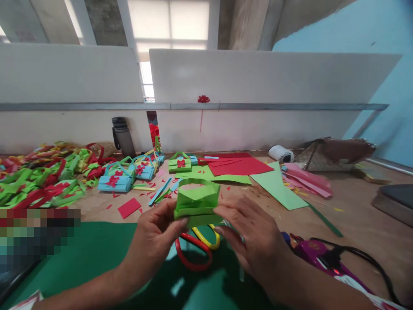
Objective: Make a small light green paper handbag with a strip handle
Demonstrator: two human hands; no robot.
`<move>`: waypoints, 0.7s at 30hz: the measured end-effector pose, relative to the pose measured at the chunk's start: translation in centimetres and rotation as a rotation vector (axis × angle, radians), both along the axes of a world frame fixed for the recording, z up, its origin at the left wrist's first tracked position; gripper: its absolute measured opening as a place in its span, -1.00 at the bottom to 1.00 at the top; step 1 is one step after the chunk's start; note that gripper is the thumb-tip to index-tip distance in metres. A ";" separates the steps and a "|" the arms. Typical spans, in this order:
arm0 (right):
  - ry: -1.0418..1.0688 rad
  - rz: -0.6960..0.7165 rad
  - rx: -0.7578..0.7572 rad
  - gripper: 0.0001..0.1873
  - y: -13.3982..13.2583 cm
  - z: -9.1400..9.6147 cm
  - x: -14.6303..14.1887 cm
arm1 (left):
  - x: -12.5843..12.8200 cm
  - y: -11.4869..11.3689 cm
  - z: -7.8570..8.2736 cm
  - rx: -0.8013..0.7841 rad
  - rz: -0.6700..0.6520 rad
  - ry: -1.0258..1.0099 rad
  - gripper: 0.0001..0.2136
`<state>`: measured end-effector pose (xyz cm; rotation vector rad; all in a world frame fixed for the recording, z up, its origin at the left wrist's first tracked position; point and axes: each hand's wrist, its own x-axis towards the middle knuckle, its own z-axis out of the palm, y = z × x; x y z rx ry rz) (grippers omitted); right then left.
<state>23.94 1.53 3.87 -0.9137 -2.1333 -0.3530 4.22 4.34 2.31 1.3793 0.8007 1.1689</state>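
A small handbag folded from bright green paper (198, 200), with a loop handle at its top, is held up in front of me. My left hand (153, 234) pinches its left side between thumb and fingers. The fingers of my right hand (254, 234) close on its right edge. A thin translucent strip shows by my right hand; its kind is unclear. Below the bag, scissors with red and yellow handles (196, 260) lie on a dark green mat (106, 249), their blades hidden.
Finished blue paper bags (114, 183) and a green one (180, 165) stand behind. Heaped paper pieces (41, 181) and a bottle (123, 137) are left. Red sheets (240, 165), a mint sheet (280, 187) and a corded purple tool (314, 256), seemingly a glue gun, lie right.
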 end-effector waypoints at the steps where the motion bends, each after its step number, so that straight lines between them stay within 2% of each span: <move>1: -0.033 -0.005 0.018 -0.81 -0.1 -0.2 -0.1 | 0.2 -0.2 0.0 0.034 -0.009 0.008 -0.79; 6: -0.077 -0.088 0.031 -0.75 -0.3 -0.6 -0.5 | 1.1 -0.8 -0.3 0.102 -0.041 0.026 -0.81; 10: -0.063 -0.103 -0.014 -0.90 -0.3 -0.6 -0.5 | 1.2 -0.9 -0.7 0.127 -0.003 0.038 -0.81; 14: -0.017 -0.068 -0.104 -0.92 -0.5 -1.1 -0.6 | 1.2 -1.1 -1.1 0.130 0.034 0.069 -0.79; 16: -0.005 -0.049 -0.131 -0.86 -0.5 -1.4 -0.6 | 1.2 -1.2 -1.2 0.083 -0.007 0.040 -0.74; 18: -0.004 -0.016 -0.122 -0.79 -0.4 -1.6 -0.5 | 1.1 -1.2 -1.4 -0.005 -0.095 -0.041 -0.67; 21: -0.002 0.057 -0.094 -0.74 -0.3 -1.7 -0.6 | 1.2 -0.7 -1.5 -0.175 -0.252 -0.222 -0.65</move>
